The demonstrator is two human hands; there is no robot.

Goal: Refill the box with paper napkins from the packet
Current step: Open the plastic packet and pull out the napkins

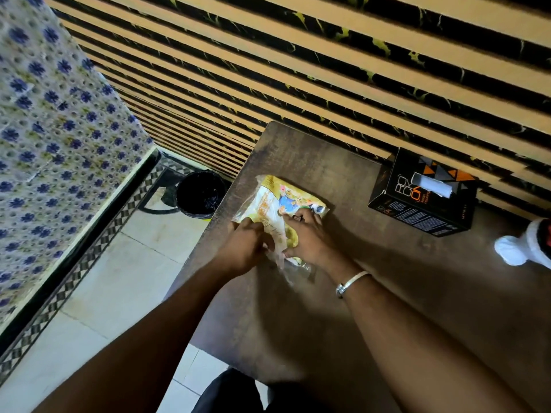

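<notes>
A yellow and white printed plastic packet (269, 201) of napkins lies flat on the brown table (387, 278), near its left edge. My left hand (247, 248) pinches the packet's near end, fingers closed on the plastic. My right hand (307, 236) presses on the packet's right side and grips the same near end, where clear plastic crumples between both hands. A black napkin box (417, 204) with orange lettering stands at the back right against the wall, a white napkin (433, 186) poking from its top slot.
A white object (524, 245) with a red part sits at the table's right edge. A black bin (201, 193) stands on the tiled floor left of the table. A striped wall runs behind; a blue-flowered tiled wall is far left.
</notes>
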